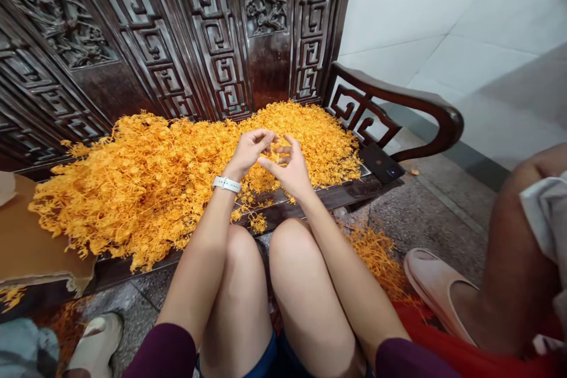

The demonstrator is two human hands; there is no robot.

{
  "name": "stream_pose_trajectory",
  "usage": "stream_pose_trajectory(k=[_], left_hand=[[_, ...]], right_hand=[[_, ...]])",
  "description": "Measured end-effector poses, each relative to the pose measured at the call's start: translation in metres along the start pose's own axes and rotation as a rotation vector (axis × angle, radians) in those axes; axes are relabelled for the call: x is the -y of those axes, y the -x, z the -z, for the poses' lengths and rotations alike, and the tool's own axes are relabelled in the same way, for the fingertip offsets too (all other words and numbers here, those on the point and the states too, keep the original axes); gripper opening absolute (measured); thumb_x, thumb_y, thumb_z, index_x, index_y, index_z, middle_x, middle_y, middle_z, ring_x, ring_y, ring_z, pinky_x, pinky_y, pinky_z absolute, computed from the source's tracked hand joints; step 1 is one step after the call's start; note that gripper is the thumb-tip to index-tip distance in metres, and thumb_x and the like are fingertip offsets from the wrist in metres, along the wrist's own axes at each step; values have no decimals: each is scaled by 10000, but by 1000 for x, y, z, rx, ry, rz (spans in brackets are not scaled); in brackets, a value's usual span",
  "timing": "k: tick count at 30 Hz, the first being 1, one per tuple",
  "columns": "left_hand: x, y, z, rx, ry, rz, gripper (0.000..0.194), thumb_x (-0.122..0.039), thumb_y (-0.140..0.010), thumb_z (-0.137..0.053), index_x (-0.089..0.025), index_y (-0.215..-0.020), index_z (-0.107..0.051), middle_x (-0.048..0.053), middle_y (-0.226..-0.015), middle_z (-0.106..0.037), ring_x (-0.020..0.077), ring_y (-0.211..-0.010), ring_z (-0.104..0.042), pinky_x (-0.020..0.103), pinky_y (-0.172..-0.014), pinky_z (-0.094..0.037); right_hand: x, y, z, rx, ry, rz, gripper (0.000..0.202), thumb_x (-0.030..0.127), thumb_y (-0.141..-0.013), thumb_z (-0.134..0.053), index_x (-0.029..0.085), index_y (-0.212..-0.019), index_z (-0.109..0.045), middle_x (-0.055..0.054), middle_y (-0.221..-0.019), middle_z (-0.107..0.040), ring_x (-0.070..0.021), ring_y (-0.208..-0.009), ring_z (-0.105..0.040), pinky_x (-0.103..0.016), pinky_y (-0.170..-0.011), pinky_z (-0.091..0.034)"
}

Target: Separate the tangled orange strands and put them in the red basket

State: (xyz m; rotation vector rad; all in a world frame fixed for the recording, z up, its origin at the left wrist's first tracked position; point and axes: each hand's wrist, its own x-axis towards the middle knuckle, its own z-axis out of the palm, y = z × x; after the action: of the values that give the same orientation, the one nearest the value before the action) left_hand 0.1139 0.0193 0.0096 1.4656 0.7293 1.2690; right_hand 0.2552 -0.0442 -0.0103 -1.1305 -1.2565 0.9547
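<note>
A long heap of orange-yellow artificial flower sprigs [146,183] covers the seat of a dark carved wooden bench [270,71]. Over the heap's right part, my left hand [252,152] has its thumb and fingertips pressed together; any small piece between them is too small to make out. My right hand [290,166] is beside it, facing it, with thumb and fingers spread apart. Orange bits show behind and between the fingers, and whether the right hand touches one is unclear. A white watch band [227,184] is around my left wrist.
At the bench's right end lies a dark phone [381,163] beside the curved armrest [398,97]. Cardboard [39,236] is at the left. Orange stems [374,254] litter the floor. Another person's leg and pink slipper [436,283] are at right; a pale shoe [95,342] is lower left.
</note>
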Motion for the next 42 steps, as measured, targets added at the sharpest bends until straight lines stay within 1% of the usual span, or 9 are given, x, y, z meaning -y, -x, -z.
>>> stream_pose_trajectory(k=[5, 17, 22, 27, 31, 35, 36, 38, 42], left_hand=[[-2, 1, -4, 40, -40, -17, 461, -626, -818, -824, -167, -844, -780, 40, -786, -674, 99, -631, -521, 231, -576, -404], [1, -1, -15, 100, -59, -42, 490, -633, -883, -754, -196, -764, -568, -25, -677, -516, 110, -585, -440, 260, -573, -354], [3, -1, -32, -54, -153, -76, 337, -330, -956, -686, -186, -691, -535, -29, -622, -491, 114, -580, -426, 252, -577, -332], [1, -11, -37, -255, -151, -5, 280, -59, -905, -601, -165, -646, -579, -24, -601, -538, 107, -574, -472, 231, -583, -353], [9, -17, -8, -622, -85, 130, 339, -27, -926, -533, -163, -616, -541, -41, -566, -504, 81, -534, -422, 202, -535, -302], [16, -8, 16, -619, 58, 249, 240, -176, -975, -554, -176, -736, -574, -50, -616, -527, 66, -468, -375, 191, -469, -261], [16, -5, 18, -595, 102, 258, 224, -202, -977, -556, -181, -755, -570, -51, -622, -521, 64, -456, -373, 189, -460, -263], [14, -3, 19, -571, 195, 249, 227, -217, -976, -558, -192, -751, -537, -54, -616, -492, 61, -449, -379, 183, -454, -279], [10, -3, 20, -517, 301, 224, 244, -205, -975, -570, -204, -744, -488, -59, -600, -426, 67, -459, -385, 182, -470, -328]], right_hand=[[-4, -4, 4, -37, -77, 88, 519, 542, -839, -798, 222, -1226, -667, -70, -1103, -671, -164, -780, -642, -309, -642, -578], [0, -2, 8, -62, -269, 32, 369, 520, -854, -784, 214, -961, -609, 30, -676, -649, -116, -508, -567, -245, -489, -446], [0, -3, 12, 2, -293, 70, 315, 496, -911, -713, 226, -917, -550, 43, -658, -619, -103, -496, -491, -242, -499, -386], [17, 12, 15, 36, -54, 295, 265, 452, -1014, -600, 231, -885, -533, 37, -688, -537, -127, -598, -487, -272, -607, -403], [64, 52, 11, 365, 82, 444, 169, 336, -1063, -543, 228, -957, -620, -6, -842, -638, -140, -717, -576, -295, -736, -469], [94, 75, 6, 1199, -153, 357, 142, 297, -1041, -598, 187, -1032, -686, -45, -962, -746, -143, -852, -684, -275, -815, -540], [94, 73, 5, 1322, -206, 285, 157, 312, -1036, -612, 176, -1050, -690, -46, -942, -750, -137, -824, -685, -265, -782, -550], [89, 63, 4, 1201, -337, 141, 219, 381, -1025, -631, 180, -1087, -689, -41, -911, -739, -123, -745, -659, -242, -681, -546], [68, 34, 0, 357, -589, -55, 447, 609, -1020, -528, 247, -1262, -633, -91, -1201, -714, -154, -859, -684, -288, -717, -599]])
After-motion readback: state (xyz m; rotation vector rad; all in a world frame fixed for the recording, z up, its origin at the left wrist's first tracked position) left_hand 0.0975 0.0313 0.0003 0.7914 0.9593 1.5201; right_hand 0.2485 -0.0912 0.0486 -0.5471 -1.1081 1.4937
